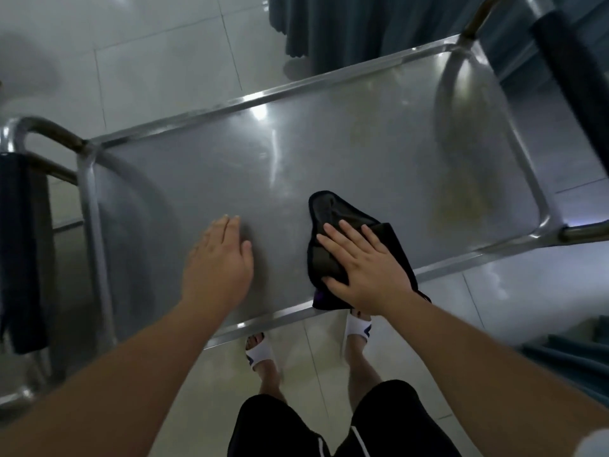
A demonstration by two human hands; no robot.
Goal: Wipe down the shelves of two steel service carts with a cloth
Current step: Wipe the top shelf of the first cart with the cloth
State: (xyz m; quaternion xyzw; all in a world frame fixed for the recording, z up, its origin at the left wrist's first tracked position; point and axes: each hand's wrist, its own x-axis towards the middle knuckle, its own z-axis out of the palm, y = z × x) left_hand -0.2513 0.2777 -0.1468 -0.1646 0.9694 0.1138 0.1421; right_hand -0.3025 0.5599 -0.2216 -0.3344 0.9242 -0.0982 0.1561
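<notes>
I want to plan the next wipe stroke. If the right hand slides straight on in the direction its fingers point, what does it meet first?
The right hand points up-left across the top shelf. Past the black cloth under it lies only bare steel, then probably the shelf's far raised rim.

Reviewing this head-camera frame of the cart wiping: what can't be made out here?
- Lower shelves: hidden beneath the top shelf.
- Part of the cloth: covered by the right hand.
- Shelf beneath the left hand: covered by the palm.
- Second cart: cut off by the left edge.
- Yellowish patch: blurred; stain or reflection unclear.
</notes>
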